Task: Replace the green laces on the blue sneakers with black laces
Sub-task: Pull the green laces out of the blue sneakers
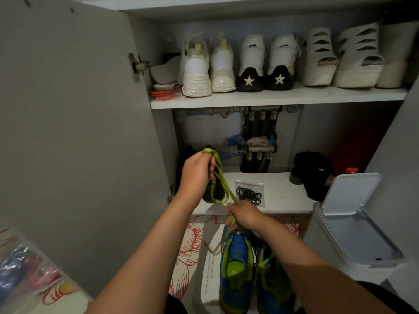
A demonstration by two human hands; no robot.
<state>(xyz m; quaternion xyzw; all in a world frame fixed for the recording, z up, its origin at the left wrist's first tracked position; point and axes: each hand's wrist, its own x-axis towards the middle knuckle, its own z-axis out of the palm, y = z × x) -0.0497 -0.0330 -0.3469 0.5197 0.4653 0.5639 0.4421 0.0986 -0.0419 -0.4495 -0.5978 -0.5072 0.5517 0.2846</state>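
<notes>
Head view: L hand, R hand — fingers closed on lace — soft, light, limp; grip near tip.

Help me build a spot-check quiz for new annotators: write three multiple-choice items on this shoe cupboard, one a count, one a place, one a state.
1. How many black heels with a white star stand on the upper shelf? A one; B two; C four.
2. Where does the bag of black laces lie? A on the upper shelf; B on no shelf; C on the lower shelf.
3. What state is the green lace in? A gripped by the left hand and the right hand; B tied in a bow; C coiled on the lower shelf.

Key: 1 B, two starred heels stand side by side; 2 C, the bag lies flat on the lower shelf; 3 A, the lace runs from one gripping hand to the other, above the blue sneakers.
</notes>
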